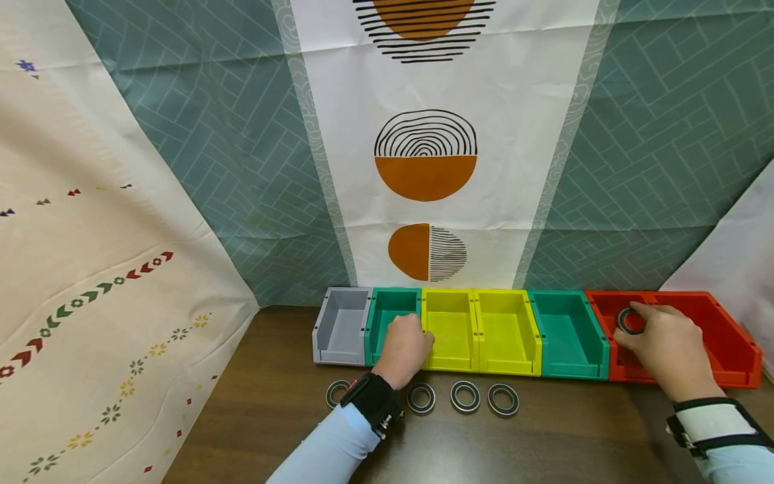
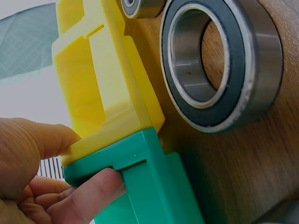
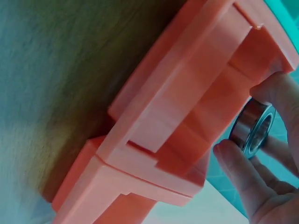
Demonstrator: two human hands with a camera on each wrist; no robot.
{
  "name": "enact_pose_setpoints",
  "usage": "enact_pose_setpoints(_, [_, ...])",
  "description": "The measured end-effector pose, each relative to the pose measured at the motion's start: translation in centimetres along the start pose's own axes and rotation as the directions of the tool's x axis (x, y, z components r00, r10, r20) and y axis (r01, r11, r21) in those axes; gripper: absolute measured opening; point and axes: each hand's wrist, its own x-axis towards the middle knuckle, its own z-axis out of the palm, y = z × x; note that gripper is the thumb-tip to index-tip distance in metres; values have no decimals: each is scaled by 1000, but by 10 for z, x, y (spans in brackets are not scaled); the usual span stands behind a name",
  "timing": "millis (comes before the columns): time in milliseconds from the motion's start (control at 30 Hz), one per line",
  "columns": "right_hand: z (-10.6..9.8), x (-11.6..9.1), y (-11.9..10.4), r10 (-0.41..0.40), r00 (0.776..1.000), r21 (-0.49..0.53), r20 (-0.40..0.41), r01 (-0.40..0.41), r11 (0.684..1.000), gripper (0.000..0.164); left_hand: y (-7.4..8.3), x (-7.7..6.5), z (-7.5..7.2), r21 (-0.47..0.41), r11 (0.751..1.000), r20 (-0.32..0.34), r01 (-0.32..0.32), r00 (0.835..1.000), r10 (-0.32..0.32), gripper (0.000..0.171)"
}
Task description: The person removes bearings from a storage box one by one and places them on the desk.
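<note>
My right hand (image 1: 674,346) holds a ball bearing (image 1: 630,321) between thumb and fingers over the left red bin (image 1: 625,366). In the right wrist view that bearing (image 3: 253,127) is tilted, clear of the bin's walls. At the seam between the left green bin (image 1: 376,329) and a yellow bin (image 1: 447,329), my left hand (image 1: 404,346) pinches the adjoining walls. Its thumb touches the yellow side and a finger the green side in the left wrist view. Below the bins lie several bearings, among them one (image 1: 420,398) near my left wrist; another (image 1: 336,393) is partly hidden by the wristband.
The bins form one row along the back of the wooden table (image 1: 266,403). A grey bin (image 1: 342,333) ends it on the left, a wider red bin (image 1: 719,336) on the right. A second yellow bin (image 1: 508,329) and second green bin (image 1: 568,336) stand between. Patterned cloth (image 1: 242,168) hangs behind.
</note>
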Motion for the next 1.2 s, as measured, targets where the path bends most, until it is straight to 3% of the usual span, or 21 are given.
enact_pose_setpoints(267, [-9,-1,-11,49,992,71,-115,-41,997,57,0,1,1,8,1000,1,3,1000,-3,20])
enact_pose_setpoints(600, [-19,-3,-40,-8,971,147,-237,44,988,46,0,1,0,14,1000,3,2,1000,-2,20])
enact_pose_setpoints(733, [-20,-5,-53,-39,970,171,-240,82,982,47,0,1,0,17,1000,-1,2,1000,-2,20])
enact_pose_setpoints(933, [-26,-11,-77,-31,984,187,-177,65,980,55,0,1,0,20,1000,3,7,1000,-8,21])
enact_pose_setpoints(1200, [-30,-17,-95,-112,974,189,-199,151,970,63,0,1,1,24,1000,4,7,1000,-7,21])
